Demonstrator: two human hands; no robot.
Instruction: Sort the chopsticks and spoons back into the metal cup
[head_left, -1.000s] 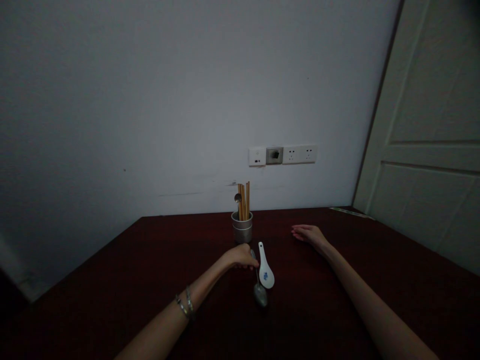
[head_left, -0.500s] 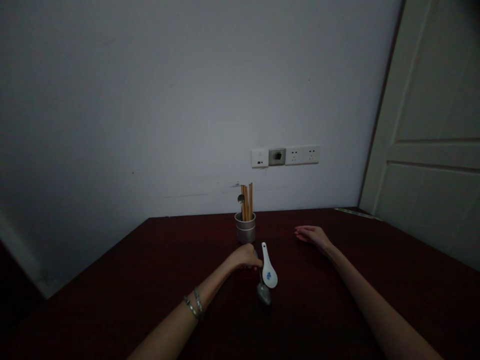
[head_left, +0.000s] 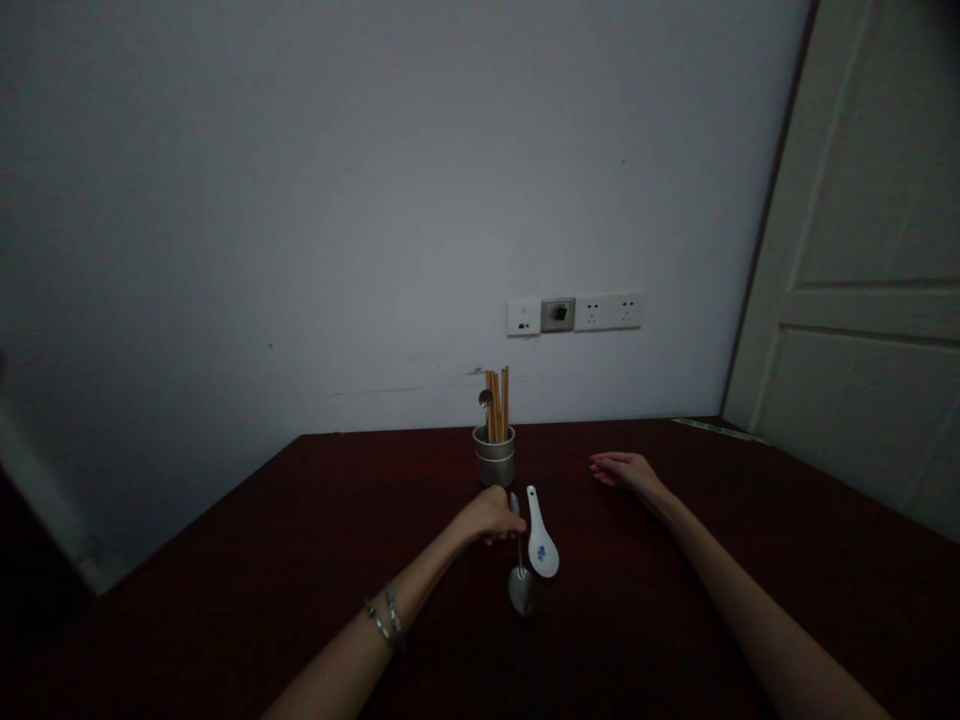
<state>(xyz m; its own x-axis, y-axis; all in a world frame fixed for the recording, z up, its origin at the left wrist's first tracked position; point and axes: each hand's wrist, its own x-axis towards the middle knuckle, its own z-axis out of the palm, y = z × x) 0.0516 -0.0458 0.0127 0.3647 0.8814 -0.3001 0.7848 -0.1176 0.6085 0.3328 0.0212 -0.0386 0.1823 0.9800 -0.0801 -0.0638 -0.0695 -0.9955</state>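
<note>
My left hand is closed on the handle of a metal spoon, with thumb and fingers pinching it about midway. The spoon's bowl points toward me, low over or on the table; whether it touches is hard to tell. Just right of it lies a white ceramic soup spoon with a blue mark in its bowl, handle pointing away from me. Farther right, my right hand rests on its side on the table, fingers loosely stretched to the left and holding nothing.
Behind my left hand stands a metal cup holding several wooden chopsticks and a small metal spoon. The dark red table meets a wall with switches and sockets. A pale door is on the right.
The metal spoon's bowl has swung slightly left, widening the gap to the white spoon. My right hand stays in place. The view has shifted a little.
</note>
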